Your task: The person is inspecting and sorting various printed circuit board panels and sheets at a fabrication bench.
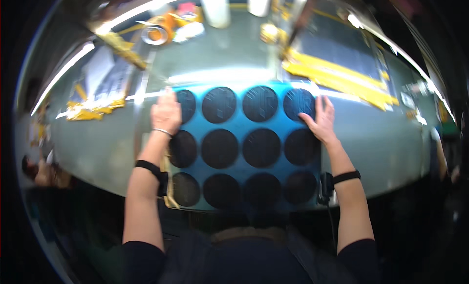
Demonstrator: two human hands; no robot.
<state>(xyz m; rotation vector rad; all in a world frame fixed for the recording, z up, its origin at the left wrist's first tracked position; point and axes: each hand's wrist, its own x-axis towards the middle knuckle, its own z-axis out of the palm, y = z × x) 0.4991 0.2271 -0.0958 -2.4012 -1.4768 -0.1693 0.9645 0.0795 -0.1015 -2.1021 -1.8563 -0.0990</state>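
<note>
A: Left hand (166, 113)?
B: At the upper left edge of the blue sheet (240, 127); fingers extended forward; grip cannot be told.
A: Sheet position?
B: On the table (376, 152); right of these fingers.
A: Right hand (323, 120)?
B: At the upper right edge; thumb inward over the sheet; fingers spread at its border; cannot tell whether grasping.

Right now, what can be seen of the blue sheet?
The blue sheet is rectangular and glossy, perhaps plastic, with twelve dark circles in three rows of four. It seems to lie flat on the greenish table, by the near edge. The left hand appears to touch its far left corner, the right hand its far right.
</note>
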